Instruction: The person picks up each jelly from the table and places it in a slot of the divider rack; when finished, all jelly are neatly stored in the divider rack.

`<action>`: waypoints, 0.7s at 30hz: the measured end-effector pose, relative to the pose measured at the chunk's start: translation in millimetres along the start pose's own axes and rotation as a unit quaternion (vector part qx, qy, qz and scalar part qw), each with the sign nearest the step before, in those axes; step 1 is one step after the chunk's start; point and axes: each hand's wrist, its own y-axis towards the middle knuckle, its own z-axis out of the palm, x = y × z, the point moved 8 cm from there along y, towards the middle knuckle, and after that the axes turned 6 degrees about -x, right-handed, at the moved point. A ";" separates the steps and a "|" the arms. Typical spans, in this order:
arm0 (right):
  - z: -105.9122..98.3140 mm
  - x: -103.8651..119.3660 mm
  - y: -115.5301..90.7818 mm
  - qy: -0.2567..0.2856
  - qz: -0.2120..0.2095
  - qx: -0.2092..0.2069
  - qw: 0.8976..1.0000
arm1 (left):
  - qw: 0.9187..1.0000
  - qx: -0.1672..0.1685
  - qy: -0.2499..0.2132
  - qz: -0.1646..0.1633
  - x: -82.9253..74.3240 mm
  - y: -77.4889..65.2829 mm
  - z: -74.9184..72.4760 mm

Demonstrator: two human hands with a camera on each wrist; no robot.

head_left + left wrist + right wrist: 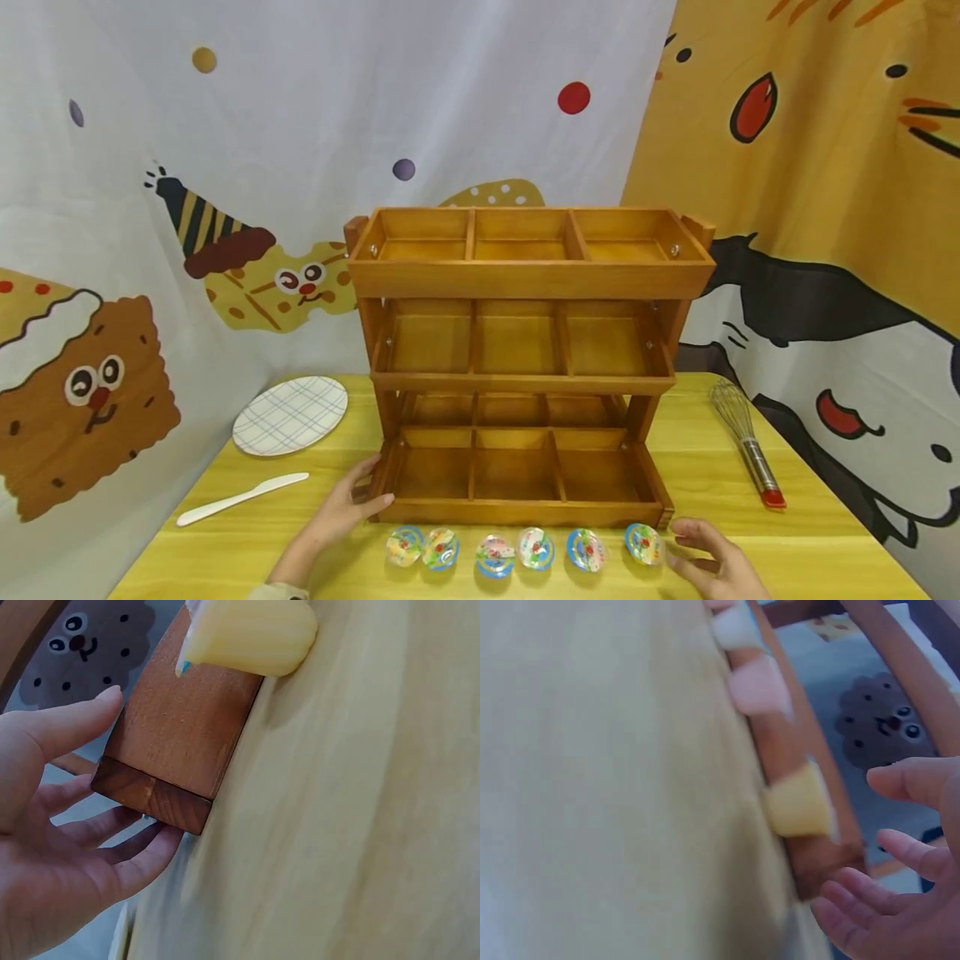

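A wooden tiered shelf with divided trays stands in the middle of the table. My left hand is at its lower left front corner; in the left wrist view the fingers lie along the side of the bottom tray and the thumb extends near its upper edge. Beside the lower right corner, my right hand is held with fingers spread and nothing between them. It is nearest to a yellow jelly cup, the rightmost of several small cups lined up along the shelf's front. A pink jelly cup is further along.
On the left of the yellow wood-grain table are a checked oval plate and a white knife. A whisk with a red-ended handle lies at the right. Behind hangs a cartoon-printed curtain.
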 end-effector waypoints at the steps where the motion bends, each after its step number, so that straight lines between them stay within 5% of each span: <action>1: 6.5 -2.1 -0.2 0.016 0.001 0.015 1.000 | 1.000 -0.001 -0.004 0.001 1.5 0.4 -0.2; 8: 34.0 -5.0 1.3 0.096 -0.032 0.091 0.991 | 1.000 0.010 -0.020 0.004 13.4 -0.1 -3.0; 21: 38.9 -2.5 3.0 0.070 -0.012 0.044 0.996 | 0.999 0.016 -0.052 -0.008 13.9 -2.2 -4.9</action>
